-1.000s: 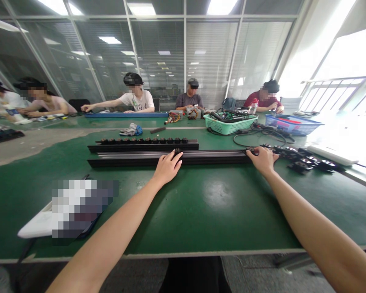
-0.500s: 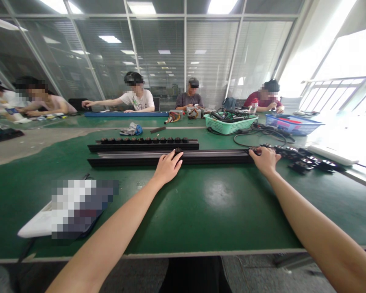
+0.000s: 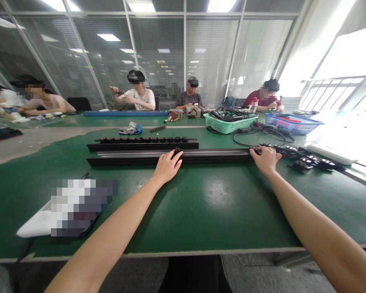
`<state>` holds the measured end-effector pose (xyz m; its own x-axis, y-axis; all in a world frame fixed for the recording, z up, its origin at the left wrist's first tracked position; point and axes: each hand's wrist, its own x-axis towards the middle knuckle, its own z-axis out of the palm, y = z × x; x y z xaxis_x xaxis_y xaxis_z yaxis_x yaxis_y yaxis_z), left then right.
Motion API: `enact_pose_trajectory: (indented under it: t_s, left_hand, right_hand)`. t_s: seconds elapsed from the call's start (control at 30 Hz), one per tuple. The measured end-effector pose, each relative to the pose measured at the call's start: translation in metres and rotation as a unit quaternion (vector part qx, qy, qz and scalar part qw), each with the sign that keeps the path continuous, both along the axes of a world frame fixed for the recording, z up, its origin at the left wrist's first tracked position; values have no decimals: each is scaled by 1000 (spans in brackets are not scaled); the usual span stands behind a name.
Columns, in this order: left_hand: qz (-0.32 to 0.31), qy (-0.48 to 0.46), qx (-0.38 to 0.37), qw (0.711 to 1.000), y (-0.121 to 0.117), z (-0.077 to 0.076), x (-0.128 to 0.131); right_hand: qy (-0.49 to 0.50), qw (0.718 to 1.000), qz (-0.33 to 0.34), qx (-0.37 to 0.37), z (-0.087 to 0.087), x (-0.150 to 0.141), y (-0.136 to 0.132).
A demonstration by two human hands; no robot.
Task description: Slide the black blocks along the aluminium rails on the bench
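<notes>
A long black rail (image 3: 125,161) with a grey channel along its top lies lengthwise in front of me. My left hand (image 3: 167,166) is on the rail near its middle, fingers closed round a small round black part (image 3: 178,150). At the rail's right end, my right hand (image 3: 266,158) is closed with thumb and fingertips at the channel; what they grip is mostly hidden. Behind lies a second black rail (image 3: 143,146) carrying a row of several small round black parts (image 3: 148,139).
Several loose black parts (image 3: 305,162) lie right of my right hand, near a white strip (image 3: 332,155). Beyond are a green basket (image 3: 230,125) of cables, a blue basket (image 3: 295,126) and a glove (image 3: 131,128). A white device (image 3: 36,224) lies front left. Several people sit opposite.
My right hand has shifted slightly right along the rail's end, then stayed there. My left hand has kept its place. Across the table, a person in white has raised an outstretched arm.
</notes>
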<state>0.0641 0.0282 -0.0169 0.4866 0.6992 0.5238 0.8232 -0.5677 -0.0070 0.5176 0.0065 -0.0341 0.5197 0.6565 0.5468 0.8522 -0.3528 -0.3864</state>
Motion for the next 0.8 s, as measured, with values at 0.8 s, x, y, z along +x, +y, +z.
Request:
enact_pose_trajectory:
  t_s: [0.8]
  left_hand:
    - [-11, -16, 38, 999, 7, -5, -4]
  right_hand:
    - [-3, 1000, -4, 5, -4, 2, 3]
